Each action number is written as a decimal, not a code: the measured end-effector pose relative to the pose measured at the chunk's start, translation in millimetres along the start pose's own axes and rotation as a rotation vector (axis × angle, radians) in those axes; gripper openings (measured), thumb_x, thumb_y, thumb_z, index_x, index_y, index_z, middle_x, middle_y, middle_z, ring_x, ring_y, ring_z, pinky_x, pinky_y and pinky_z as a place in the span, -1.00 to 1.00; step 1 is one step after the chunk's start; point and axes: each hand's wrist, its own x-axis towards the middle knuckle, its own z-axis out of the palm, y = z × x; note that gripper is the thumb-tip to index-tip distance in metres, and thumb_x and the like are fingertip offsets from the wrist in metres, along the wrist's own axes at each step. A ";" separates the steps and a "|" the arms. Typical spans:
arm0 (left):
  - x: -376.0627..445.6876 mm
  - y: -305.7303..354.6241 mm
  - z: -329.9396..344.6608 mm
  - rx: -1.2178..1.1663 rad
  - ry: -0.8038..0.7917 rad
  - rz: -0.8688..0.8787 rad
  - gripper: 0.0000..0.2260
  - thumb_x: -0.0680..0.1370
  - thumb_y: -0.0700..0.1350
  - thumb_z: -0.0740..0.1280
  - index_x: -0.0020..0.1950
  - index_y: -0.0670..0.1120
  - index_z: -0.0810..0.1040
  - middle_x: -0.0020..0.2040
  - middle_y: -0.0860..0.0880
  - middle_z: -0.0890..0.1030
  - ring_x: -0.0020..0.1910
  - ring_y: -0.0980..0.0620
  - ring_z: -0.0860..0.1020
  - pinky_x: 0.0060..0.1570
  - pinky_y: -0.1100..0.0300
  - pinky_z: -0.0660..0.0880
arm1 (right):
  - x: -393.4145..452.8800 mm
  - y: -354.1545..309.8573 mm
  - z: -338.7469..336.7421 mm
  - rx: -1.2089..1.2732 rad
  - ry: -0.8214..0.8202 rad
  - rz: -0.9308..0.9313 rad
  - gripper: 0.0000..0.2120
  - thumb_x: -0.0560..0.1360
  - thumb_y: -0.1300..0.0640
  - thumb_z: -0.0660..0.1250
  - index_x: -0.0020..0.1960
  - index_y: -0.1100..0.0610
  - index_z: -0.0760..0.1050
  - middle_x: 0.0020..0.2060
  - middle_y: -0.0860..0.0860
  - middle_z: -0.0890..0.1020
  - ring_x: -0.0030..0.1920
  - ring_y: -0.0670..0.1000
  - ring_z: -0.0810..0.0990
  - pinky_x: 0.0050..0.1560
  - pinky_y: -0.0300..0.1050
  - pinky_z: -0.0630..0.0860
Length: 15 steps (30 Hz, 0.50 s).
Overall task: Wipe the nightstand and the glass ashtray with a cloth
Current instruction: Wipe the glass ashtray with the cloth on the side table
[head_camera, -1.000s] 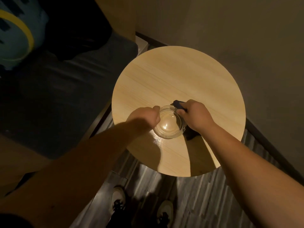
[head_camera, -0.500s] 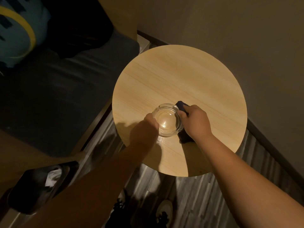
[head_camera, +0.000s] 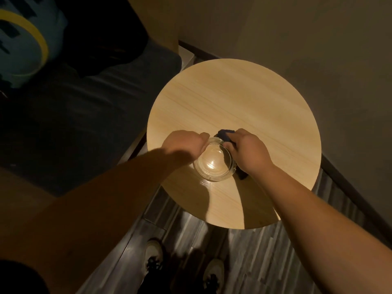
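A round light-wood nightstand (head_camera: 244,98) fills the middle of the head view. A clear glass ashtray (head_camera: 214,164) sits on its near half. My left hand (head_camera: 184,145) grips the ashtray's left rim. My right hand (head_camera: 248,151) holds a dark blue cloth (head_camera: 226,133) pressed against the ashtray's right outer side; part of the cloth shows above my fingers and part below my wrist, the rest is hidden under the hand.
A dark bed or sofa (head_camera: 74,124) with a blue-and-yellow cushion (head_camera: 23,45) lies to the left. Walls stand behind and right of the nightstand. My shoes (head_camera: 153,254) are on the striped grey floor below.
My left hand shifted up along the ashtray's left rim. The right hand with the cloth slid around the ashtray's right side. The camera tilted a little.
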 end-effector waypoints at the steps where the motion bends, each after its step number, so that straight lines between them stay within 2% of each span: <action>1: -10.3 2.9 3.7 -0.017 0.041 -0.081 -0.72 0.66 0.01 0.00 0.17 -0.11 0.38 -0.29 0.00 0.45 -0.36 0.01 0.44 -0.37 0.10 0.35 | -2.6 -0.8 2.7 -0.003 0.030 0.025 -0.78 0.58 0.06 0.23 0.10 0.12 0.56 -0.08 0.09 0.53 -0.15 0.11 0.51 -0.28 -0.11 0.29; 3: -36.7 16.8 22.8 0.034 0.183 -0.157 -0.69 0.66 -0.01 -0.04 0.17 -0.14 0.39 -0.18 -0.04 0.53 -0.29 -0.01 0.53 -0.32 0.12 0.47 | -6.5 -3.1 7.4 -0.010 0.080 0.082 -0.78 0.58 0.05 0.22 0.01 0.16 0.56 -0.12 0.09 0.52 -0.19 0.10 0.50 -0.32 -0.11 0.28; 4: -49.7 24.7 31.5 -0.021 0.205 -0.207 -0.69 0.67 0.00 -0.02 0.15 -0.16 0.40 -0.19 -0.03 0.55 -0.30 0.01 0.55 -0.31 0.17 0.47 | -8.0 -4.7 9.5 -0.008 0.099 0.110 -0.78 0.58 0.05 0.22 -0.04 0.18 0.55 -0.14 0.09 0.51 -0.22 0.10 0.49 -0.34 -0.11 0.25; 6: -60.8 39.6 39.6 -0.158 0.156 -0.347 -0.71 0.66 0.03 0.04 0.15 -0.16 0.39 -0.25 0.03 0.48 -0.30 0.04 0.55 -0.31 0.24 0.39 | -9.6 -8.3 12.9 -0.009 0.126 0.152 -0.78 0.58 0.05 0.22 -0.04 0.18 0.54 -0.14 0.10 0.51 -0.25 0.07 0.44 -0.35 -0.12 0.22; 8: -53.6 46.7 45.2 -0.035 0.162 -0.369 -0.75 0.65 -0.03 0.11 0.17 -0.19 0.39 -0.23 0.00 0.53 -0.25 0.04 0.60 -0.32 0.26 0.35 | -9.5 -9.5 14.6 -0.016 0.134 0.167 -0.78 0.58 0.06 0.21 0.01 0.18 0.55 -0.11 0.11 0.52 -0.25 0.04 0.40 -0.34 -0.13 0.22; 10: -49.5 41.5 39.4 0.042 0.167 -0.330 -0.79 0.65 -0.11 0.12 0.11 -0.22 0.43 -0.21 -0.05 0.61 -0.24 0.04 0.64 -0.34 0.26 0.42 | -8.5 -6.6 14.2 0.004 0.124 0.169 -0.76 0.59 0.06 0.21 0.06 0.19 0.56 -0.10 0.12 0.52 -0.24 0.04 0.41 -0.32 -0.13 0.24; 12: -48.9 32.4 32.1 0.110 0.207 -0.240 -0.80 0.63 -0.17 0.14 -0.03 -0.22 0.51 -0.31 -0.07 0.61 -0.35 0.03 0.64 -0.41 0.24 0.50 | -6.2 -2.8 11.3 0.030 0.097 0.149 -0.76 0.59 0.05 0.21 0.06 0.19 0.56 -0.10 0.11 0.51 -0.21 0.06 0.44 -0.29 -0.11 0.28; 15: -39.9 16.0 32.8 0.302 0.355 0.026 -0.77 0.60 -0.19 0.19 -0.18 -0.17 0.58 -0.46 -0.04 0.55 -0.53 0.06 0.54 -0.52 0.23 0.50 | 4.3 -4.8 3.7 0.028 0.000 0.011 -0.74 0.58 0.02 0.22 0.15 0.12 0.56 -0.06 0.09 0.52 -0.11 0.11 0.50 -0.19 -0.04 0.42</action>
